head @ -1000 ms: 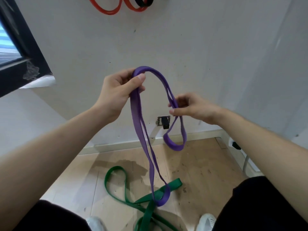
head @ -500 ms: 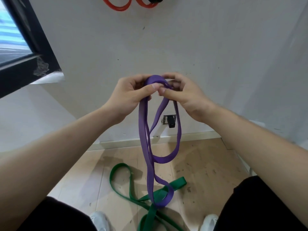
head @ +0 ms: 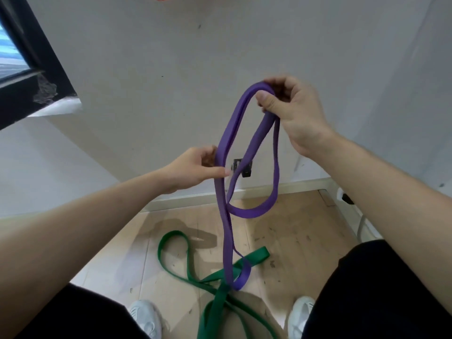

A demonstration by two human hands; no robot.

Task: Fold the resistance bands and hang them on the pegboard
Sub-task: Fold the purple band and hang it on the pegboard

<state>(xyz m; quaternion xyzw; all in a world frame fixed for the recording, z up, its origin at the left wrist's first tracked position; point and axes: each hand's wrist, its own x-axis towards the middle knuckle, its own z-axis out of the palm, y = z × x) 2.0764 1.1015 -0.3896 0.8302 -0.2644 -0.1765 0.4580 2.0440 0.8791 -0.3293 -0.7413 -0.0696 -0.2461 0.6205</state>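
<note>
Your right hand [head: 291,108] grips the gathered top of the purple band [head: 227,148]. Your left hand [head: 195,171] pinches its left strand lower down. Its bottom loop hangs over the green band [head: 188,265] on the floor [head: 305,228].

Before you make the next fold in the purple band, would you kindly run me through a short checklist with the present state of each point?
1. Right hand has a grip on the gathered top of the purple band: ok.
2. Left hand holds the long strand lower down: ok.
3. Loops even in length: not ok; one hangs short, the other reaches far lower.
4. Long loop clear of the green band on the floor: cannot tell; they overlap in this view.
5. Pegboard in sight for hanging: not ok; it is not in the frame.
</note>
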